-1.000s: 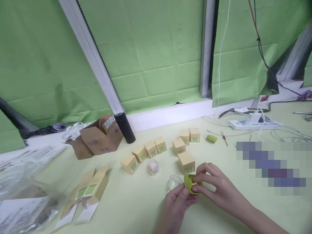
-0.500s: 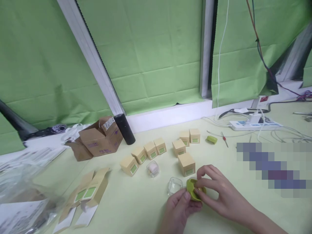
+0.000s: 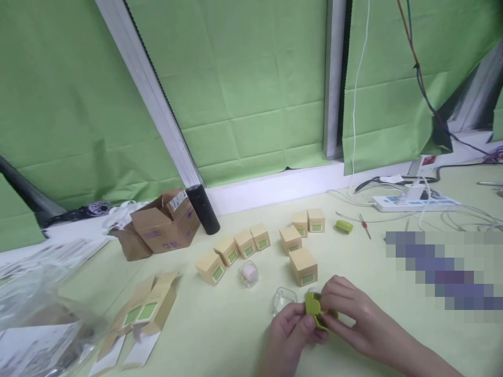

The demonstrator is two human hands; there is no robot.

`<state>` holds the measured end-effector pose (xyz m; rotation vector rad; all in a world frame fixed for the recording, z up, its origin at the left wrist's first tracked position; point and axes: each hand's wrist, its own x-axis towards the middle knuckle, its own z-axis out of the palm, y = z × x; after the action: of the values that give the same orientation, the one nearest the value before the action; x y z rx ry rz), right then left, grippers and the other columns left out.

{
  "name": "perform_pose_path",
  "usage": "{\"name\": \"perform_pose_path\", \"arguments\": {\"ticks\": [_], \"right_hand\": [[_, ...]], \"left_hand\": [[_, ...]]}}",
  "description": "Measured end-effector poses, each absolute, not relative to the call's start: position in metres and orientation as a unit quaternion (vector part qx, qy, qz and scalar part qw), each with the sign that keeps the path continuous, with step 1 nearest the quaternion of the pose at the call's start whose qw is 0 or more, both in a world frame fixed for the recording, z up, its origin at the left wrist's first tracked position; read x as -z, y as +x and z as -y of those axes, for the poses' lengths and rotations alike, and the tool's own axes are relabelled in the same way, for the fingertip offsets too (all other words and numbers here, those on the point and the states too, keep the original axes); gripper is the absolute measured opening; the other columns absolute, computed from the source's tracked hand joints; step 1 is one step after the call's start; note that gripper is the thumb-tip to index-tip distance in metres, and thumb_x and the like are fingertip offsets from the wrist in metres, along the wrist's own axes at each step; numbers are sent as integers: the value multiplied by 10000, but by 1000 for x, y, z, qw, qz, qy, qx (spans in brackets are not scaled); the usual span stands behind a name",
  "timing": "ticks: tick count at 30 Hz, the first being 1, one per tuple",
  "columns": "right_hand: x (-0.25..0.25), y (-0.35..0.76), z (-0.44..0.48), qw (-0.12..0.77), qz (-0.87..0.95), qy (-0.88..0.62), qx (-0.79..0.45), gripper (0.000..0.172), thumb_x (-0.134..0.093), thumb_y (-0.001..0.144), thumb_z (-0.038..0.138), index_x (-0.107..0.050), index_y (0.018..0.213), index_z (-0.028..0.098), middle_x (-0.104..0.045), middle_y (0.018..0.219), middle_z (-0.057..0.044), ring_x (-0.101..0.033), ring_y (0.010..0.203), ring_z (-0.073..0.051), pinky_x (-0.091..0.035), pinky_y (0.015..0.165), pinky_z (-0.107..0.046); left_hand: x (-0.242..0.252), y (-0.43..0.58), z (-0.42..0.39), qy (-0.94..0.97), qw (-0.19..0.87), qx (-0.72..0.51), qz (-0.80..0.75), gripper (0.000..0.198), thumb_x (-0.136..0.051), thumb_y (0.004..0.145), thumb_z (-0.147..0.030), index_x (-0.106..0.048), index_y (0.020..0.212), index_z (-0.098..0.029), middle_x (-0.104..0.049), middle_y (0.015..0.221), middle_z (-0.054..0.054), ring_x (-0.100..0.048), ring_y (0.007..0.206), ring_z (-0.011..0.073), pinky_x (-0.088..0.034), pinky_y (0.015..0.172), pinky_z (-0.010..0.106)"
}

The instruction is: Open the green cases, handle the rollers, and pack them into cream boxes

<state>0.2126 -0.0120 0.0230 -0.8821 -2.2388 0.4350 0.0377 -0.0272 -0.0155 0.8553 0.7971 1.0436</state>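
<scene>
Low on the right of the table, both my hands are closed on a small olive-green case (image 3: 313, 305). My left hand (image 3: 293, 332) grips its left and lower side, thumb across the front. The fingers of my right hand (image 3: 348, 309) pinch its right side and hide much of it. Something whitish peeks out behind its top edge. Touching or just behind my left fingers is a clear plastic box (image 3: 283, 297). Farther left stands a second clear box (image 3: 249, 273) with a pale pinkish thing inside. A lone green piece (image 3: 343, 226) lies farther back.
Several small tan boxes (image 3: 304, 266) stand in two groups behind my hands. Flattened tan boxes (image 3: 149, 310), an open brown carton (image 3: 167, 230) and a black cylinder (image 3: 203, 209) are leftward. Rightward lie a red-handled tool (image 3: 364, 225) and a power strip (image 3: 416, 204) with cables.
The green case has been turned in my hands, showing a different side, and a whitish part now shows behind it. My right fingers have closed in tighter around it.
</scene>
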Motion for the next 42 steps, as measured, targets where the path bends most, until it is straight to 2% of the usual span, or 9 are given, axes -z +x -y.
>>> {"name": "perform_pose_path", "arguments": {"ticks": [5, 13, 14, 16, 18, 22, 33, 39, 42], "right_hand": [[-22, 211, 12, 380, 827, -360, -205, 195, -507, 882, 225, -587, 705, 215, -568, 691, -29, -519, 691, -182, -447, 611, -307], [-32, 216, 16, 351, 785, -385, -335, 74, -577, 808, 212, -627, 759, 237, -560, 842, -27, -568, 852, -200, -490, 770, -328], [-33, 217, 18, 350, 777, -384, -356, 145, -621, 772, 219, -629, 912, 258, -569, 913, -30, -569, 903, -209, -485, 813, -340], [-33, 218, 22, 340, 761, -383, -398, 623, -730, 656, 216, -484, 1223, 295, -572, 1080, -43, -553, 1013, -237, -471, 875, -358], [-32, 215, 26, 325, 754, -384, -423, 802, -765, 596, 199, -400, 1304, 301, -568, 1173, -53, -538, 1073, -258, -464, 893, -356], [-29, 205, 31, 360, 756, -380, -394, 489, -678, 664, 155, -539, 1121, 261, -620, 1089, -48, -574, 1015, -239, -461, 879, -329], [-32, 211, 23, 359, 790, -380, -322, 555, -596, 708, 118, -438, 1219, 268, -549, 1191, -63, -519, 1095, -236, -452, 912, -372], [-14, 219, 1, 198, 890, -366, -188, 517, -488, 719, 12, -552, 1159, 276, -571, 1223, -60, -511, 1099, -278, -449, 874, -438], [-7, 220, -4, 210, 870, -377, -238, 323, -470, 818, 86, -590, 1065, 256, -556, 1219, -66, -524, 1080, -257, -476, 842, -399]], "left_hand": [[10, 36, 29, 389, 713, -450, -372, 395, -752, 622, -454, -656, 820, -127, -699, 754, 88, -640, 697, 194, -467, 713, 336], [10, 33, 29, 486, 599, -475, -424, 275, -745, 629, -342, -536, 657, -165, -590, 625, 6, -536, 621, 129, -395, 630, 248], [11, 32, 30, 498, 589, -485, -412, 235, -734, 631, -279, -530, 678, -172, -575, 643, -3, -523, 634, 126, -380, 624, 237], [10, 32, 31, 515, 582, -491, -394, 190, -689, 633, -185, -512, 701, -184, -544, 660, -16, -498, 651, 124, -361, 619, 228], [7, 31, 33, 531, 572, -482, -398, 161, -633, 642, -140, -487, 687, -191, -510, 645, -26, -476, 647, 124, -352, 616, 229], [-1, 31, 32, 555, 539, -471, -425, 179, -597, 635, -103, -443, 631, -194, -435, 611, -46, -431, 615, 111, -335, 593, 223], [-19, 28, 32, 364, 714, -530, -278, 455, -737, 670, -410, -539, 1010, -180, -652, 922, 71, -589, 824, 179, -406, 733, 286], [-32, 18, 27, 275, 727, -552, -302, 443, -474, 831, -547, -535, 1087, -191, -663, 874, 78, -561, 555, 127, -392, 518, 254], [-29, 21, 29, 273, 774, -501, -275, 497, -469, 816, -573, -580, 1041, -144, -649, 761, 79, -547, 511, 134, -390, 479, 256]]}}
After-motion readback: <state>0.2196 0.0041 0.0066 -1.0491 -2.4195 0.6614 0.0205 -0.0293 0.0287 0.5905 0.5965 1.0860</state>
